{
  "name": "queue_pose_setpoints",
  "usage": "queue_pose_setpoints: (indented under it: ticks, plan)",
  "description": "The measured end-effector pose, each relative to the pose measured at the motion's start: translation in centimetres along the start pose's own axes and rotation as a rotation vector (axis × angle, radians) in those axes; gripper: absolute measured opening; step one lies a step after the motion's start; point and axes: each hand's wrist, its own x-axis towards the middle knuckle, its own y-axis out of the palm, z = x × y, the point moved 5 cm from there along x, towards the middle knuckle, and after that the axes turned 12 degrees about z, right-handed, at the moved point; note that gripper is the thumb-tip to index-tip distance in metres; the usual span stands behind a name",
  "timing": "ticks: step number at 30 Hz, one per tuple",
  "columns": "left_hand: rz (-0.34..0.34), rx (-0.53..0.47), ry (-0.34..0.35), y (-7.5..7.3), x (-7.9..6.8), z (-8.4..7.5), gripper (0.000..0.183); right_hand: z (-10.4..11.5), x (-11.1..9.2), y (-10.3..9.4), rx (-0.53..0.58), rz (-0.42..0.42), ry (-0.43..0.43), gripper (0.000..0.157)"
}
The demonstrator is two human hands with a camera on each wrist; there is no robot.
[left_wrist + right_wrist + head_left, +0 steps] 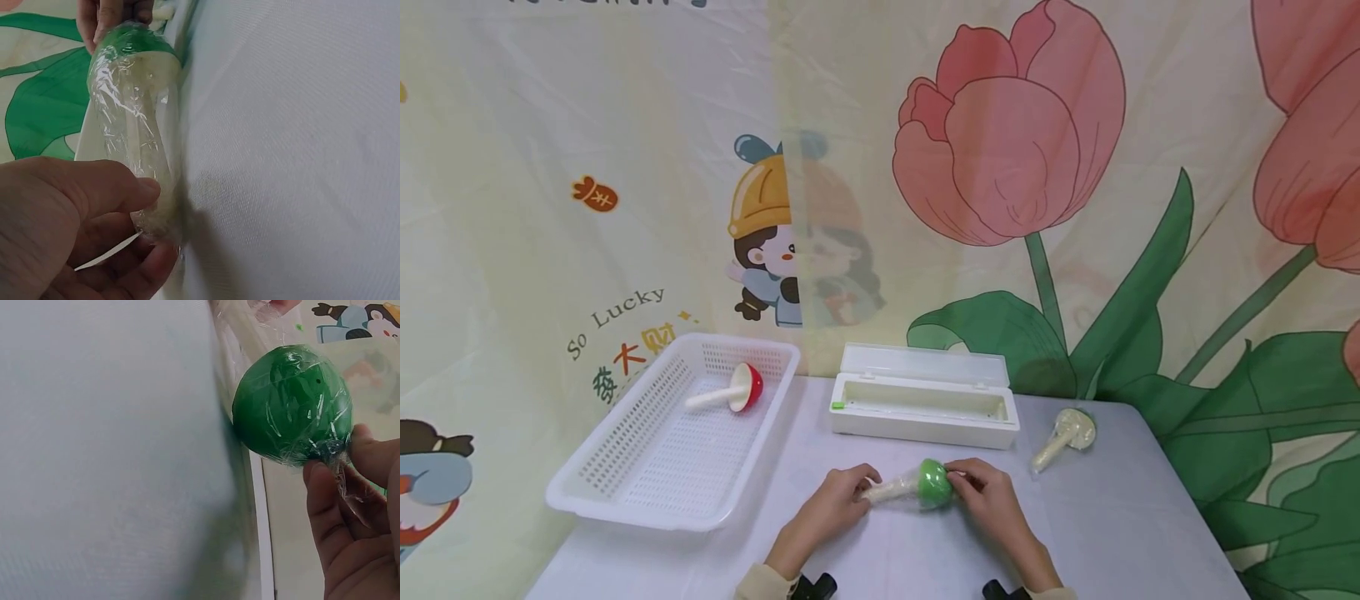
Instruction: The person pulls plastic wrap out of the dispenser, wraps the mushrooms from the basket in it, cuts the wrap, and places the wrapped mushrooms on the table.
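Observation:
A mushroom-shaped piece [934, 484] with a green cap and a pale stem lies sideways between my hands, wrapped in clear plastic film. With thumb and fingers, my left hand [837, 505] pinches the stem end through the film. My right hand [992, 506] is at the cap's top. In the right wrist view, that hand's thumb and fingers pinch the gathered film [340, 472] beside the green cap [294, 406]. Creased film surrounds the stem [147, 137] in the left wrist view.
A white perforated basket [561, 498] at left holds a red-capped mushroom-shaped piece [747, 388]. Behind my hands stands a white long box [925, 426], its lid raised. A film-wrapped pale mushroom-shaped piece [1067, 433] lies at right. A printed curtain [850, 100] hangs behind the table.

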Motion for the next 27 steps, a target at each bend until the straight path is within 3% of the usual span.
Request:
queue_pose_setpoints:
  ticks: [4,8,15,21,27]
  plan:
    - [0.006,-0.016,-0.045,0.2,0.2,0.4,0.024,0.3,0.0,-0.2,-0.028,-0.052,-0.066,0.018]
    - [-0.027,-0.019,-0.072,0.2,0.3,0.5,0.021,0.3,-0.1,-0.1,-0.044,-0.064,-0.059,0.017]
    - [-0.073,-0.003,-0.059,0.1,0.2,0.6,0.021,0.2,0.0,0.0,0.025,-0.040,0.005,0.017]
    - [-0.125,-0.052,-0.039,-0.1,0.1,0.9,0.024,0.8,0.0,-0.5,0.073,-0.062,-0.040,0.016]
    - [-0.164,-0.088,-0.049,0.0,0.0,1.1,0.025,-0.2,0.1,-0.2,0.084,-0.038,0.074,0.016]
